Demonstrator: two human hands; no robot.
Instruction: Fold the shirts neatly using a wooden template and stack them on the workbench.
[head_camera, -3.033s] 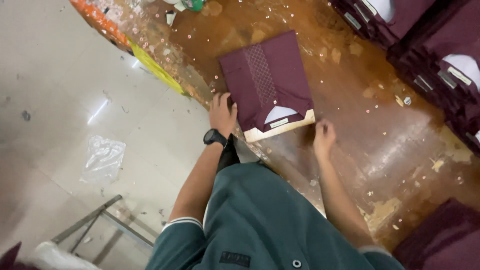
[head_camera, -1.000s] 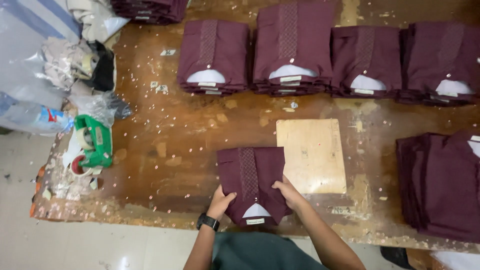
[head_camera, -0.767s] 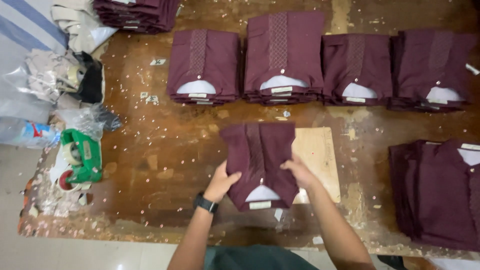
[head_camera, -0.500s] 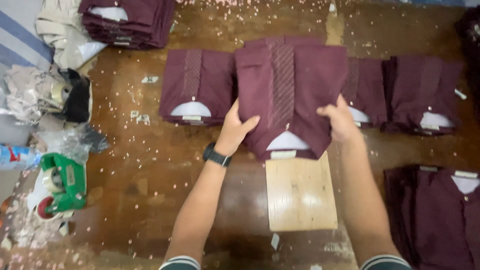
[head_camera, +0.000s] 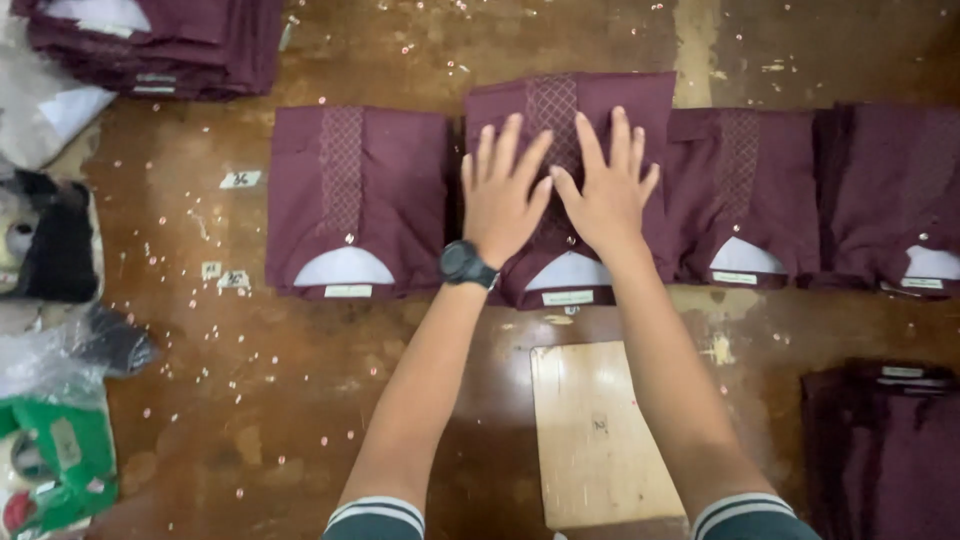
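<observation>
On the worn brown wooden table (head_camera: 300, 400), a pale rectangular wooden board (head_camera: 600, 430) lies between my forearms, and maroon folded shirts flank the work: one to the left (head_camera: 355, 200), one to the right (head_camera: 745, 195). My left hand (head_camera: 503, 195) and right hand (head_camera: 605, 190), fingers spread, press flat on the middle maroon folded shirt with patterned placket (head_camera: 570, 105), its white collar insert toward me.

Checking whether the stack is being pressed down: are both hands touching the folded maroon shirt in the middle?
Touching. The head view shows the left hand and right hand flat on the folded maroon shirt.
</observation>
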